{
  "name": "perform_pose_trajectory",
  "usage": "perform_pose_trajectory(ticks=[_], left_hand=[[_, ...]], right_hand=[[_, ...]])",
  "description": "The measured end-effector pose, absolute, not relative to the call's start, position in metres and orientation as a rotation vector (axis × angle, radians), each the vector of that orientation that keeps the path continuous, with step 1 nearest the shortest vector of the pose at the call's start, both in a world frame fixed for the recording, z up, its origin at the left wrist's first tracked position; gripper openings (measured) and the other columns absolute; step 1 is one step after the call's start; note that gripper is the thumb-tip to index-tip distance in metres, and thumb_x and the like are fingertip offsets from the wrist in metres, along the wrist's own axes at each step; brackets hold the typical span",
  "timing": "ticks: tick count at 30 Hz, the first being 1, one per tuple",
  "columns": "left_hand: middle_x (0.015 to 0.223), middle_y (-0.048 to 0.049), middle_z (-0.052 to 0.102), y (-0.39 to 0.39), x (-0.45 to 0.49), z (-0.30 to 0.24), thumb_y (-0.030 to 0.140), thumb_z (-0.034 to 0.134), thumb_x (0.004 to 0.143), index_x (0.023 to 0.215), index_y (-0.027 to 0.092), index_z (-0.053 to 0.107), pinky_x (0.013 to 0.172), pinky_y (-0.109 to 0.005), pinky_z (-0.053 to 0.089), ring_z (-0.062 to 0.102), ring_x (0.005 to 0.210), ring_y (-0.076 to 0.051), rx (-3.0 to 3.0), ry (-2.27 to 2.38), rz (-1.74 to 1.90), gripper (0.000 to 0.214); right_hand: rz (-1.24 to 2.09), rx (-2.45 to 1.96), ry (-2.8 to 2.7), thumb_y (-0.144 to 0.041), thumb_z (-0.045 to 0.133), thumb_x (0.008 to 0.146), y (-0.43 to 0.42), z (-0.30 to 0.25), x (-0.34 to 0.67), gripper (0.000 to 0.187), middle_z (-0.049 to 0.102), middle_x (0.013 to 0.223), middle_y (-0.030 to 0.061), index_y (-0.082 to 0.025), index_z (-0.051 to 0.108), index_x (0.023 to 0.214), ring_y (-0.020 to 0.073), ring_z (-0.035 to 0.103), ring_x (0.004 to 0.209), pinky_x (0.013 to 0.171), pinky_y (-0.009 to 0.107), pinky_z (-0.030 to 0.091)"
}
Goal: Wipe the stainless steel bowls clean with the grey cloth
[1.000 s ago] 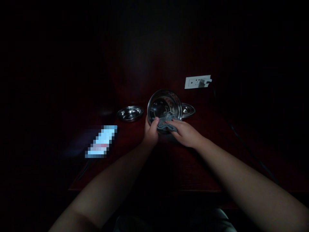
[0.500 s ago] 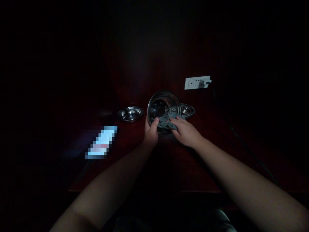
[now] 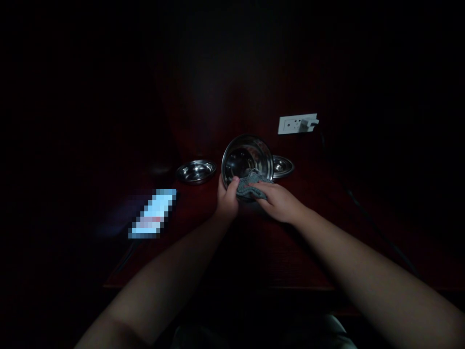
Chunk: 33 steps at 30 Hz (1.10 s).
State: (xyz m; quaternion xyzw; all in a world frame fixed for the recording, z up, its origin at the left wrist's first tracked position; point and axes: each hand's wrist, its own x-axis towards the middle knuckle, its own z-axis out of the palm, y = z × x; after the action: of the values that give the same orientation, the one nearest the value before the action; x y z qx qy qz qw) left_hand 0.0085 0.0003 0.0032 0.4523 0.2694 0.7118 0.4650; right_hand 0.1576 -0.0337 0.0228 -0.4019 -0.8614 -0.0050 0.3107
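Observation:
A shiny steel pot is tilted with its mouth towards me above the dark red table. My left hand grips its lower left rim, thumb at the edge and fingers behind the wall. A grey-green cloth lies bunched over the lower rim, partly inside the pot. On the cloth, my right hand presses and holds it against the rim; some of its fingertips are hidden in the folds. Left of the pot stands a shallow steel dish. Behind its right side sits a round steel lid, partly covered by the pot.
A lit phone, its screen blurred, lies at the left with a cable below it. On the back wall is a white socket with a plug in it. A dark cable runs along the right of the table.
My right hand has shifted slightly with the cloth along the pot's lower rim. The left hand and the pot have hardly moved.

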Motion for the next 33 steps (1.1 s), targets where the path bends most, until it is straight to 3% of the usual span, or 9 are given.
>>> perform_pose_trajectory(ticks=[8,15,22,29,33], left_hand=[[0.105,-0.0047,0.066,0.003,0.008,-0.002,0.042,0.066,0.073,0.106,0.02,0.06,0.092,-0.033,0.044,0.061,0.099,-0.019,1.138,0.653,1.727,0.04],[0.1,-0.0052,0.066,0.003,0.008,-0.001,0.041,0.067,0.072,0.103,0.018,0.06,0.088,-0.032,0.045,0.061,0.094,-0.019,1.134,0.671,1.724,0.04],[0.098,-0.0042,0.066,0.001,0.007,0.001,0.041,0.066,0.072,0.1,0.018,0.06,0.088,-0.031,0.045,0.061,0.093,-0.018,1.144,0.668,1.729,0.036],[0.096,-0.0036,0.067,0.003,0.007,-0.002,0.04,0.066,0.074,0.098,0.019,0.06,0.088,-0.031,0.045,0.062,0.092,-0.018,1.173,0.652,1.714,0.033],[0.098,-0.0035,0.066,0.002,0.008,-0.002,0.039,0.065,0.074,0.1,0.019,0.06,0.088,-0.031,0.045,0.062,0.093,-0.018,1.167,0.664,1.732,0.032]], right_hand=[[-0.077,-1.193,-2.2,-0.016,0.045,0.083,-0.034,0.022,0.158,0.032,0.067,0.108,0.0076,-0.019,0.062,0.111,0.0249,0.06,0.105,0.097,0.041,0.043],[0.106,-1.139,-2.254,-0.018,0.045,0.085,-0.035,0.029,0.158,0.017,0.067,0.09,0.0061,-0.018,0.061,0.092,0.0182,0.062,0.082,0.075,0.03,0.047],[-0.003,-1.159,-2.213,-0.019,0.044,0.086,-0.032,0.024,0.157,0.02,0.068,0.093,0.007,-0.019,0.062,0.097,0.0218,0.061,0.093,0.083,0.034,0.046],[0.152,-1.134,-2.25,-0.018,0.044,0.086,-0.037,0.033,0.157,0.017,0.068,0.083,0.0046,-0.019,0.061,0.088,0.0175,0.063,0.075,0.069,0.028,0.046],[0.09,-1.118,-2.218,-0.019,0.044,0.086,-0.036,0.027,0.156,0.023,0.07,0.097,0.0069,-0.019,0.064,0.096,0.0211,0.065,0.09,0.084,0.035,0.049]])
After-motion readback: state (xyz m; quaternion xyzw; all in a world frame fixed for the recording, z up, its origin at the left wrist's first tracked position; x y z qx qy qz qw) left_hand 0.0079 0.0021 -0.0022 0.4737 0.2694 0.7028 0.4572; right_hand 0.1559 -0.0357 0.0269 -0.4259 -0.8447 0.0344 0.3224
